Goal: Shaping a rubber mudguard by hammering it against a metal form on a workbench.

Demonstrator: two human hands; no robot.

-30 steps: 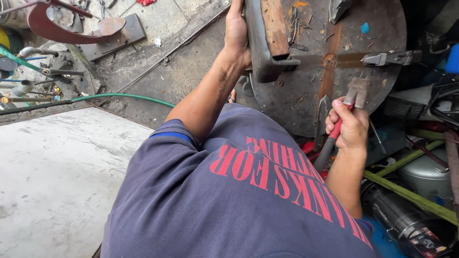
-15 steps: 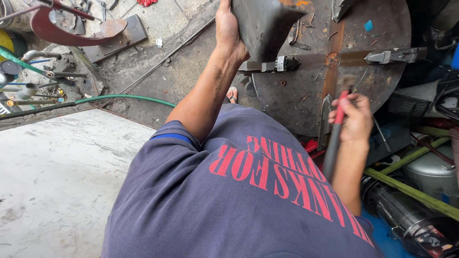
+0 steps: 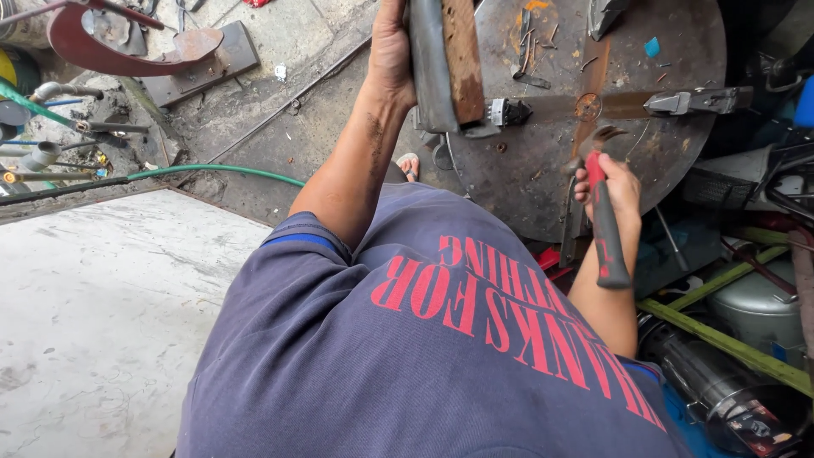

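The left hand [image 3: 392, 59] is clenched around a long rusty steel channel piece [image 3: 447, 64], gripping its grey outer flank and holding it on end above the near edge of the round dark steel desk [image 3: 543, 170]; the channel's brown rusted face points toward the camera, and its lower end sits just beside a small grey clamp block [image 3: 509, 111] on the plate. The right hand [image 3: 612, 188] is closed around a hammer with a red-and-black handle [image 3: 604, 216], its fingers wrapped just under the dark head, which hangs over the desk near a rusty flat bar [image 3: 593, 106] that lies across the plate. One channel piece and one hammer are in hand. On the desk, one grey locking clamp [image 3: 691, 102] grips the right end of the flat bar, one small blue scrap [image 3: 651, 47] lies near the far side, and a few thin metal offcuts [image 3: 530, 51] are scattered by the channel. Off to the left on the concrete floor [image 3: 280, 102], one curved red steel arc [image 3: 110, 51] rests on a flat rusty plate [image 3: 220, 59], and one green hose [image 3: 212, 172] runs along the edge of a pale slab [image 3: 93, 322]. At the lower right, a silvery metal canister [image 3: 755, 309] stands among green angle bars [image 3: 721, 339]; what it holds cannot be seen.
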